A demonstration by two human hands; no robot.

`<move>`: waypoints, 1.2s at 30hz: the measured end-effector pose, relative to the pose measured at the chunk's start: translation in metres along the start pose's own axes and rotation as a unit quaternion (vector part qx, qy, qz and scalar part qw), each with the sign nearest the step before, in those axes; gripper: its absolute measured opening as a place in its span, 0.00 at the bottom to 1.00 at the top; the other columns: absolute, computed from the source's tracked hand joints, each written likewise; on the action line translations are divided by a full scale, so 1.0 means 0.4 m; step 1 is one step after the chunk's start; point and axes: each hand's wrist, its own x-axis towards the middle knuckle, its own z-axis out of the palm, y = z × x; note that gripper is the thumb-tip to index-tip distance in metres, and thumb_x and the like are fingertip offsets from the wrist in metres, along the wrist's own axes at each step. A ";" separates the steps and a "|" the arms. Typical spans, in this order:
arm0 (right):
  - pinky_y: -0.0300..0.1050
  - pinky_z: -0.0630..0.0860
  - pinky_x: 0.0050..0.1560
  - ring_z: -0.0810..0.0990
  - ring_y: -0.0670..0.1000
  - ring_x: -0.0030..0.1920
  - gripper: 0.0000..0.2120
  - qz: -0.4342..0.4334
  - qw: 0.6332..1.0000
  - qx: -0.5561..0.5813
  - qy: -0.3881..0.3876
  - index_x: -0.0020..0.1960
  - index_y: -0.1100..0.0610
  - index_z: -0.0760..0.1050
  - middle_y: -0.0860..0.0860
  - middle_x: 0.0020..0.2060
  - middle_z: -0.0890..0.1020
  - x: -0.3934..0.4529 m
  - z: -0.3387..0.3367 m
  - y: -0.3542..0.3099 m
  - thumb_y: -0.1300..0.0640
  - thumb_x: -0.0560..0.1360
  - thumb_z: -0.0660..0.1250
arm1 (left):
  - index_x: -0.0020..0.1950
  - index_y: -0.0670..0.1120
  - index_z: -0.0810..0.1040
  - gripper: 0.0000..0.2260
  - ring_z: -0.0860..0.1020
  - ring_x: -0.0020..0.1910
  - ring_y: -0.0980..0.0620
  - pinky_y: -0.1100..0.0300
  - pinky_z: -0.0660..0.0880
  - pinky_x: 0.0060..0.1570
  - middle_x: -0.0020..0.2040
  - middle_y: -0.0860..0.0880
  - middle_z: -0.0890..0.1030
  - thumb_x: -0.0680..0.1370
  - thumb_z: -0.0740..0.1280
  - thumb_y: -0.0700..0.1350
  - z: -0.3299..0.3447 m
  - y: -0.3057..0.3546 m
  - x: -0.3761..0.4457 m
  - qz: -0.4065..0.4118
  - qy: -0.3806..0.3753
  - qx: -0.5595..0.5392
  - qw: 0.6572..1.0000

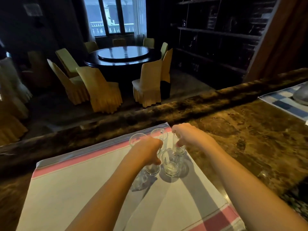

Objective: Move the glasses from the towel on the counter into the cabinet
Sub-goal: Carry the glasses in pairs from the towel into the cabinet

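A white towel [83,180] with pink stripes lies on the brown marble counter [241,139]. Several clear glasses stand in a cluster at its far right part. My left hand [146,151] is wrapped around a tall glass [152,169] whose rim shows above my knuckles. My right hand [190,136] grips another tall glass [179,148] from the right side. A shorter glass [170,165] stands free between my hands. A glass with a handle [160,135] stands behind them. A cabinet with dark shelves [216,35] is at the back right.
A blue checked cloth [286,102] with a glass dome on it lies at the counter's right end. Beyond the raised counter ledge [150,114] is a round dark table [123,55] with yellow-covered chairs. One small glass [265,176] stands on the bare counter at right.
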 end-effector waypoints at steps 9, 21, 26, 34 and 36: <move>0.44 0.79 0.42 0.78 0.54 0.48 0.19 -0.013 0.996 -0.042 0.072 0.57 0.51 0.74 0.52 0.53 0.77 -0.044 -0.202 -0.041 0.59 0.70 0.76 | 0.64 0.51 0.75 0.23 0.79 0.52 0.48 0.54 0.78 0.50 0.58 0.48 0.78 0.71 0.77 0.50 -0.181 -0.033 -0.046 0.003 0.046 -0.046 0.998; 0.50 0.78 0.47 0.77 0.55 0.51 0.23 -0.214 0.972 -0.001 0.100 0.64 0.51 0.72 0.51 0.54 0.76 -0.019 -0.316 -0.443 0.57 0.71 0.76 | 0.61 0.50 0.76 0.21 0.79 0.47 0.48 0.57 0.77 0.42 0.53 0.49 0.80 0.70 0.77 0.48 -0.384 -0.370 -0.263 -0.105 0.160 -0.030 0.981; 0.48 0.77 0.46 0.78 0.55 0.51 0.23 -0.282 0.958 0.013 0.052 0.63 0.53 0.73 0.51 0.54 0.76 0.017 -0.222 -0.634 0.58 0.71 0.76 | 0.59 0.49 0.77 0.19 0.78 0.43 0.51 0.59 0.77 0.40 0.47 0.51 0.77 0.70 0.78 0.46 -0.320 -0.526 -0.331 -0.201 0.130 -0.027 0.970; 0.48 0.77 0.47 0.77 0.56 0.52 0.23 -0.304 0.953 0.000 -0.018 0.63 0.51 0.72 0.53 0.55 0.74 0.091 -0.018 -0.803 0.59 0.72 0.75 | 0.60 0.49 0.77 0.21 0.80 0.45 0.49 0.56 0.81 0.48 0.50 0.49 0.79 0.70 0.78 0.45 -0.162 -0.703 -0.370 -0.257 0.075 -0.062 0.961; 0.51 0.79 0.49 0.77 0.55 0.51 0.22 -0.297 0.954 -0.009 -0.032 0.61 0.50 0.72 0.52 0.54 0.74 0.106 0.028 -0.815 0.58 0.71 0.75 | 0.61 0.49 0.76 0.21 0.79 0.46 0.50 0.56 0.81 0.49 0.51 0.49 0.79 0.70 0.78 0.45 -0.136 -0.722 -0.365 -0.260 0.074 -0.071 0.960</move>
